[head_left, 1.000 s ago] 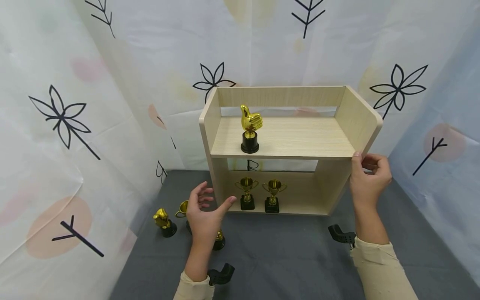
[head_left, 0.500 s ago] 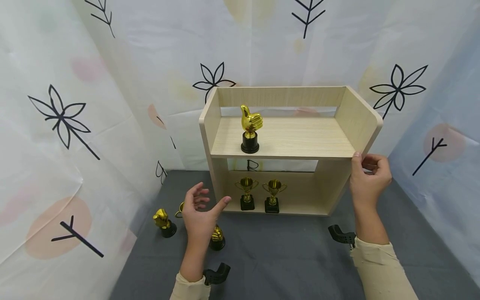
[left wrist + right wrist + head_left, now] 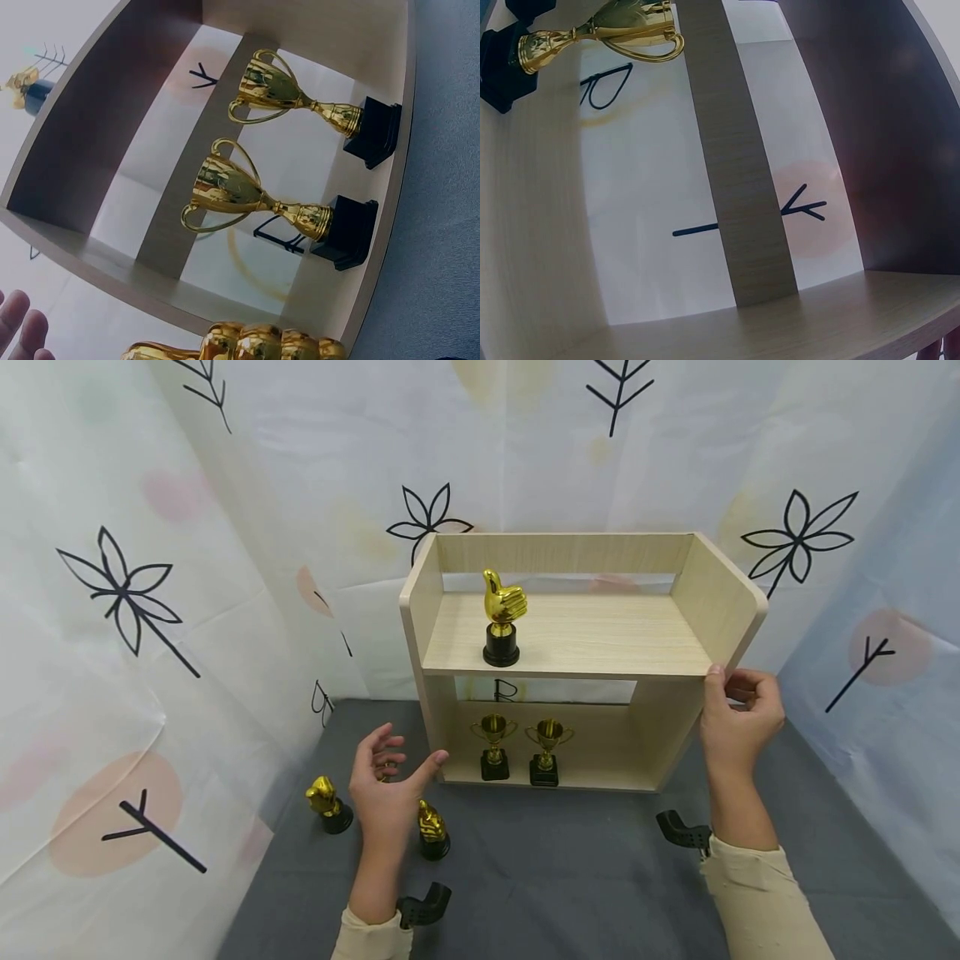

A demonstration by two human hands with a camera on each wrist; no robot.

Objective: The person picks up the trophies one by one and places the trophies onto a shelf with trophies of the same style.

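My left hand (image 3: 384, 806) hovers left of the wooden shelf's front, fingers spread and thumb out, holding nothing. Behind its fingers a gold trophy cup (image 3: 387, 769) is mostly hidden. Just right of that wrist stands a gold thumbs-up trophy (image 3: 432, 828) on a black base; its gold fist (image 3: 259, 343) fills the bottom of the left wrist view. Another gold-topped trophy (image 3: 327, 806) stands farther left. My right hand (image 3: 738, 727) grips the right side panel of the shelf (image 3: 600, 627), thumb on the front edge.
One thumbs-up trophy (image 3: 502, 618) stands on the upper board at left. Below it, a two-handled cup (image 3: 494, 747) and a second cup (image 3: 546, 752) stand upright on the lower board. Grey cloth (image 3: 555, 868) covers the table; a patterned curtain (image 3: 525, 460) hangs behind.
My left hand has drifted left, away from the shelf, uncovering the thumbs-up trophy by its wrist and covering more of the cup behind it. The right hand keeps its grip.
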